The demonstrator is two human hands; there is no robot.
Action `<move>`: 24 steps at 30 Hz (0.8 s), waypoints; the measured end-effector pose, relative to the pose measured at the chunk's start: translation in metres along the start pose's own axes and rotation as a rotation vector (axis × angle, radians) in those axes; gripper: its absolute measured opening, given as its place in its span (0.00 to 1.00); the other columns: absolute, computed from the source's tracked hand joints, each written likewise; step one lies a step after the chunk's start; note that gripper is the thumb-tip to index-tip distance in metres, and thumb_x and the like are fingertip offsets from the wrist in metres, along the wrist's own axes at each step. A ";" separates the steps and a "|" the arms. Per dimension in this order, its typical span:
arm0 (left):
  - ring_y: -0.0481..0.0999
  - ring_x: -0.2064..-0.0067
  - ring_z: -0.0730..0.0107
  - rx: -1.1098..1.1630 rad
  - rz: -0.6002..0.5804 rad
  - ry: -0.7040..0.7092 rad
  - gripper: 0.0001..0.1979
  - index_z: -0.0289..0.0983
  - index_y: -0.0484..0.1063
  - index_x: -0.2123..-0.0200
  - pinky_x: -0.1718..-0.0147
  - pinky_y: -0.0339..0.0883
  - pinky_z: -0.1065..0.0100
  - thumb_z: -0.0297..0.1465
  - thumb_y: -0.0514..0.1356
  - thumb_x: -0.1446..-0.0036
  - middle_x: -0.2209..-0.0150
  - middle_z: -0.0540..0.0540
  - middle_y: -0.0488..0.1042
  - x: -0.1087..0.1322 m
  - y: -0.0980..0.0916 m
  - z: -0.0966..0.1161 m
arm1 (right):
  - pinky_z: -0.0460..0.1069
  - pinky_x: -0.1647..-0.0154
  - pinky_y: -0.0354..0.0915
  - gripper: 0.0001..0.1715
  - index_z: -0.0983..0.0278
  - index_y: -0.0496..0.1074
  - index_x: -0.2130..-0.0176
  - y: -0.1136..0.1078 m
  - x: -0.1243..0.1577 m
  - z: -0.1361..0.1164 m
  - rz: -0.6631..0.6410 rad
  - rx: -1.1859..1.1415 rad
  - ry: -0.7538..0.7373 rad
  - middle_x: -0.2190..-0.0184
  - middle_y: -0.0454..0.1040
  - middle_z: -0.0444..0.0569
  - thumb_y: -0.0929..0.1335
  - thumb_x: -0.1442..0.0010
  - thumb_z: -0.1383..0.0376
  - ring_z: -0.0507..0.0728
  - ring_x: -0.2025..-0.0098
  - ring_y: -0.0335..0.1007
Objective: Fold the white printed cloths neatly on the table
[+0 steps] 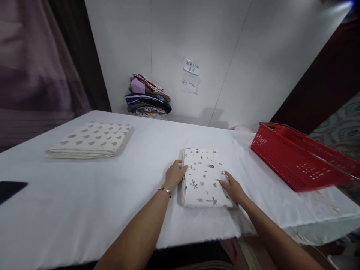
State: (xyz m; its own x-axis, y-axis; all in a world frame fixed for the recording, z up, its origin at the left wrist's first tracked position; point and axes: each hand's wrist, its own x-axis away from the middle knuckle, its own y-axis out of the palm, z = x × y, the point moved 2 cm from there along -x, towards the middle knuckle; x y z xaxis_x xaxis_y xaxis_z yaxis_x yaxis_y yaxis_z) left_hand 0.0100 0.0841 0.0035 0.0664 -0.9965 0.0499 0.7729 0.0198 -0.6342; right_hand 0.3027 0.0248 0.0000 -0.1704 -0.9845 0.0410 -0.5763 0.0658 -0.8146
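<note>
A folded white cloth (206, 180) printed with small palm trees and other little figures lies flat on the white-covered table (112, 202). My left hand (174, 175), with a bracelet at the wrist, grips its left folded edge, thumb on top. On the opposite side my right hand (234, 189) holds the right edge, thumb and a finger resting over the print. The fingertips beneath the edges are hidden. Further left lies another folded cloth (95, 137), cream with grey-green leaf-like shapes, apart from both hands.
A red plastic basket (298, 161) with metal handles stands on the right of the table. At the back, a stack of folded fabrics (148, 98) rests against the wall. Handwritten paper notes (190, 83) hang there. A dark flat object (11, 190) lies at the left edge.
</note>
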 end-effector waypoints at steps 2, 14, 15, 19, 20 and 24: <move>0.74 0.61 0.62 0.009 -0.001 -0.001 0.21 0.41 0.64 0.50 0.65 0.61 0.67 0.44 0.54 0.45 0.64 0.48 0.76 0.001 0.000 -0.001 | 0.58 0.49 0.61 0.40 0.63 0.52 0.37 -0.006 0.003 -0.008 0.013 0.149 -0.056 0.49 0.68 0.56 0.62 0.43 0.50 0.65 0.49 0.65; 0.75 0.62 0.63 0.010 0.021 0.003 0.20 0.41 0.64 0.51 0.64 0.62 0.67 0.42 0.54 0.45 0.64 0.48 0.76 0.004 0.000 0.001 | 0.63 0.37 0.39 0.33 0.61 0.52 0.37 0.049 0.022 -0.093 -0.168 0.416 -0.629 0.35 0.46 0.53 0.55 0.36 0.51 0.61 0.34 0.36; 0.75 0.62 0.63 0.012 0.024 0.005 0.20 0.41 0.64 0.51 0.64 0.61 0.67 0.42 0.54 0.45 0.64 0.48 0.76 0.003 0.000 0.001 | 0.63 0.37 0.38 0.32 0.61 0.52 0.37 0.051 0.024 -0.094 -0.187 0.429 -0.628 0.35 0.45 0.52 0.54 0.36 0.50 0.61 0.34 0.36; 0.75 0.63 0.63 0.024 0.016 0.013 0.20 0.41 0.64 0.51 0.66 0.61 0.67 0.43 0.54 0.45 0.67 0.49 0.76 0.001 0.003 -0.002 | 0.63 0.37 0.38 0.33 0.60 0.51 0.37 0.048 0.025 -0.096 -0.230 0.413 -0.588 0.34 0.44 0.52 0.53 0.36 0.49 0.60 0.33 0.35; 0.75 0.63 0.64 0.026 0.014 0.014 0.20 0.41 0.64 0.51 0.66 0.61 0.67 0.43 0.54 0.45 0.67 0.49 0.76 0.001 0.003 -0.002 | 0.63 0.37 0.38 0.33 0.60 0.51 0.37 0.047 0.026 -0.098 -0.232 0.397 -0.579 0.34 0.43 0.52 0.53 0.36 0.49 0.60 0.33 0.34; 0.75 0.63 0.64 0.024 0.012 0.016 0.20 0.41 0.64 0.51 0.66 0.61 0.68 0.43 0.54 0.45 0.68 0.50 0.76 0.002 0.002 -0.001 | 0.63 0.37 0.37 0.33 0.60 0.48 0.36 0.054 0.034 -0.109 -0.251 0.356 -0.637 0.34 0.42 0.51 0.53 0.35 0.51 0.59 0.33 0.33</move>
State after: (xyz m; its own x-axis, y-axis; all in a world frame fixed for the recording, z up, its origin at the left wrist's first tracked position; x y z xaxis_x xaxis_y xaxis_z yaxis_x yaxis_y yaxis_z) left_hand 0.0108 0.0820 0.0012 0.0662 -0.9974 0.0299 0.7871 0.0338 -0.6159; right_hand 0.1786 0.0130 0.0204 0.4864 -0.8737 -0.0044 -0.2272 -0.1215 -0.9662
